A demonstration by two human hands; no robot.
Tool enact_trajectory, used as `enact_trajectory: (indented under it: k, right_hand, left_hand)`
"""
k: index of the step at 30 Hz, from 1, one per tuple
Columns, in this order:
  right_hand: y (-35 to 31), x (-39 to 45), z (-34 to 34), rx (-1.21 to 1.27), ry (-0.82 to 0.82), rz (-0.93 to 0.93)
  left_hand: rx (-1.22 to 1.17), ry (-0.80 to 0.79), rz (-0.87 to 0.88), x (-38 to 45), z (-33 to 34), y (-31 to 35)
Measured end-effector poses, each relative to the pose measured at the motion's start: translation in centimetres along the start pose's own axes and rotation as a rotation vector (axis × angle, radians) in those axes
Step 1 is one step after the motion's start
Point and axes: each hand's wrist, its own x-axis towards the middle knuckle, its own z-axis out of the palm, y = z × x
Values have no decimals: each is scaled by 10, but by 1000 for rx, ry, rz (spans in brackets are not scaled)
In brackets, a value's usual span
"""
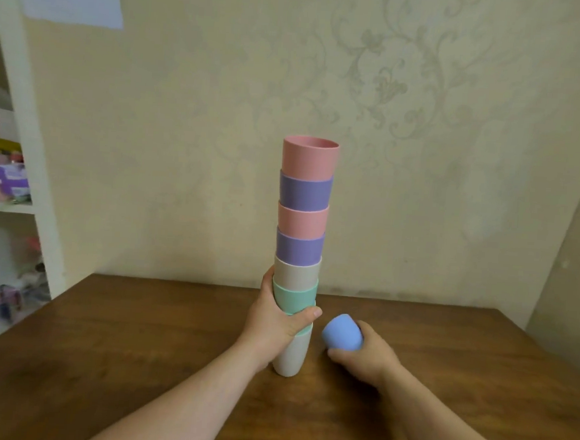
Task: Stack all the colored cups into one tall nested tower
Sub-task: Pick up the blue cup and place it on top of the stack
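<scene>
Two bare forearms enter from the bottom edge, each ending in an uncovered hand — no sleeve reaches into view on either side, so whatever is worn above stops somewhere out of sight. The left hand point(276, 317) carries no ring, watch, bracelet or glove, and its thumbnail looks short and unpainted. The right hand point(363, 355) is likewise plain — no jewellery, strap or covering at the wrist. Both forearms are smooth, without visible marks, bandages or writing; finer detail is lost to slight blur.
</scene>
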Motion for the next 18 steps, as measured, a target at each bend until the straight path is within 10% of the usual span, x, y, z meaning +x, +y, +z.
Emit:
enact_trajectory:
  k: [18]
  right_hand:
    - [22,-64,34,302,373,-121]
  left_hand:
    - [-15,-114,-71,-17,-18,43]
